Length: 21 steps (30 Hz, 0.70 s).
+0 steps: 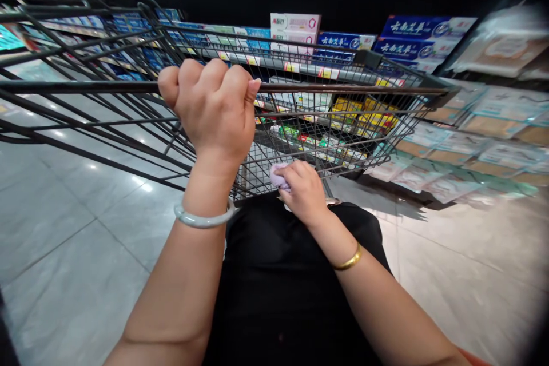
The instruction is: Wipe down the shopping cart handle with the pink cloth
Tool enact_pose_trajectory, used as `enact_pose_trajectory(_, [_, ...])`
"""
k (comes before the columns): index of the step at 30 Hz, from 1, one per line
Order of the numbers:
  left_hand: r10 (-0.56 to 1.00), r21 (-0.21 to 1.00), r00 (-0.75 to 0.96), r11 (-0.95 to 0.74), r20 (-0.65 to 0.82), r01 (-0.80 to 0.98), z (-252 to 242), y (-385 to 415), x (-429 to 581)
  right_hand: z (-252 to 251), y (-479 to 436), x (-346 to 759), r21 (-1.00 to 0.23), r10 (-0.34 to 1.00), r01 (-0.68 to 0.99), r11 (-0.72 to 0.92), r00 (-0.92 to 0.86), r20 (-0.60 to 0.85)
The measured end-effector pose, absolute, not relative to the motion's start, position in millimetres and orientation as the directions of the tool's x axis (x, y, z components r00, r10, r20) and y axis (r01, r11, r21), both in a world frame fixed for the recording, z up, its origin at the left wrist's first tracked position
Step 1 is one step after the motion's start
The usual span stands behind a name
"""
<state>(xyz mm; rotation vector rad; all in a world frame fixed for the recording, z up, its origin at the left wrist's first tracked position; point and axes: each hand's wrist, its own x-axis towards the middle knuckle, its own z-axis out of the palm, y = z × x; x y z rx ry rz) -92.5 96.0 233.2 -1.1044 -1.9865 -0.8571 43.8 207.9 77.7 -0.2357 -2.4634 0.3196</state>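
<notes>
A dark wire shopping cart (343,90) stretches across the view in front of me. My left hand (214,106) is wrapped in a fist around its top rim bar, with a pale bangle at the wrist. Lower down, close to my black-clothed lap, my right hand (305,190) grips a crumpled lilac cloth (278,177), partly covered by the fingers. That hand is near the cart's wire side; whether the cloth touches the wires I cannot tell. A gold bangle circles my right wrist.
Beyond the cart runs a store shelf (300,66) with price tags. Blue toothpaste-like boxes (422,48) and pink-and-white boxes (295,28) stand on it. Packaged goods (506,108) hang at the right. Glossy floor tiles (77,200) lie on both sides of me.
</notes>
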Motion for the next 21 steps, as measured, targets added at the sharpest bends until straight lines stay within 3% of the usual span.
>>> enact_pose_trajectory(6, [0.394,0.186,-0.378,0.445,0.838,0.876,231.8,97.5,-94.5,69.4,191.0,35.1,-0.198,0.165,0.096,0.975,-0.914,0.369])
enact_pose_trajectory(10, [0.417,0.121,-0.366,0.509,0.832,0.853,236.7,97.3,-89.8,65.6,184.6,29.0,-0.190,0.138,0.042,0.981,-0.838,0.527])
enact_pose_trajectory(15, [0.516,0.037,-0.312,0.475,0.798,0.879,259.1,72.3,-88.4,66.8,183.2,23.5,-0.216,0.179,0.080,0.973,-0.850,0.495])
enact_pose_trajectory(18, [0.444,-0.019,-0.241,0.504,0.863,0.863,274.7,43.8,-96.0,77.8,177.0,21.9,-0.246,0.155,-0.008,0.969,-0.756,0.636])
enact_pose_trajectory(21, [0.406,-0.014,-0.278,0.584,0.871,0.812,279.5,18.1,-109.3,89.5,168.5,18.4,-0.231,0.134,-0.057,0.971,-0.671,0.730])
